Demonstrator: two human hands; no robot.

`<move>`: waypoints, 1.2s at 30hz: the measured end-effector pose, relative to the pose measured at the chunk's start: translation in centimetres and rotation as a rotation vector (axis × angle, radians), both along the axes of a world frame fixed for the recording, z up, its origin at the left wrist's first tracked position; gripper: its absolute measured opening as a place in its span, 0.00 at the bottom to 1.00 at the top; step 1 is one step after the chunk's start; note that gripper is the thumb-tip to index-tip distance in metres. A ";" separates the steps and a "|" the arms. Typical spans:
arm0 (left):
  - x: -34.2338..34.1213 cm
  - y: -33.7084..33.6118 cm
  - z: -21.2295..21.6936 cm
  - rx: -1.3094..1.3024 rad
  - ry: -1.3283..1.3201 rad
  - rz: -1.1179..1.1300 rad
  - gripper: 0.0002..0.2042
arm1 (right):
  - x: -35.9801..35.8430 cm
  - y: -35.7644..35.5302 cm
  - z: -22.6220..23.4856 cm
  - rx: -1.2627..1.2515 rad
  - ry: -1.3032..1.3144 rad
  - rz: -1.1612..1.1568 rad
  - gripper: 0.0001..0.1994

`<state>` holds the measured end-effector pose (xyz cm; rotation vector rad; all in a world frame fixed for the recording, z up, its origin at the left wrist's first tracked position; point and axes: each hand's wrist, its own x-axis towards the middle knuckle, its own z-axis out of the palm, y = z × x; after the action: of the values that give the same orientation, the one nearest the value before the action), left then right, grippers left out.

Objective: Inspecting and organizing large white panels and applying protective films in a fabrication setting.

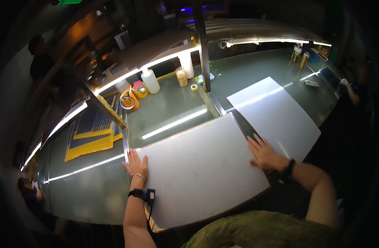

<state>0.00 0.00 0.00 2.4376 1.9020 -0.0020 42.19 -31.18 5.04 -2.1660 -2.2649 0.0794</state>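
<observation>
A large pale grey, finely lined rectangular sheet or stack of sheets (pixel 202 173) lies at an angle on the glass-topped table in front of me. My left hand (pixel 136 163) rests along its left edge, fingers stretched forward and slightly apart. At its right edge is my right hand (pixel 264 153), fingers spread, the palm lying over the border. Neither hand grips anything. Just beyond my right hand, a second smooth white sheet (pixel 276 115) lies flat and reflects a strip of light.
Yellow-edged mesh screens (pixel 94 132) lie to the left. Behind stand an orange tape roll (pixel 129 101), a white bottle (pixel 150 81), a jar (pixel 181 77) and a small tape roll (pixel 194 87). A metal post (pixel 202 49) rises between table sections. Other people work at both sides.
</observation>
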 end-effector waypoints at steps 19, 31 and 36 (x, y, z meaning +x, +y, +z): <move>-13.6 -33.2 -1.0 0.155 -0.659 0.244 0.26 | -3.7 -9.3 -2.5 -0.233 1.971 -0.702 0.18; -14.0 -29.7 -4.0 -0.279 -1.532 0.606 0.14 | -3.1 -12.4 6.0 -0.267 1.509 -0.273 0.20; -5.7 -21.2 10.0 -0.256 -2.021 -0.067 0.15 | 1.4 -18.7 3.5 0.437 2.031 -0.129 0.22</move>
<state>-5.70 -21.20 10.01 0.9856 0.6427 1.3790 43.58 -49.86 8.55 -0.8042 -0.7248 1.0180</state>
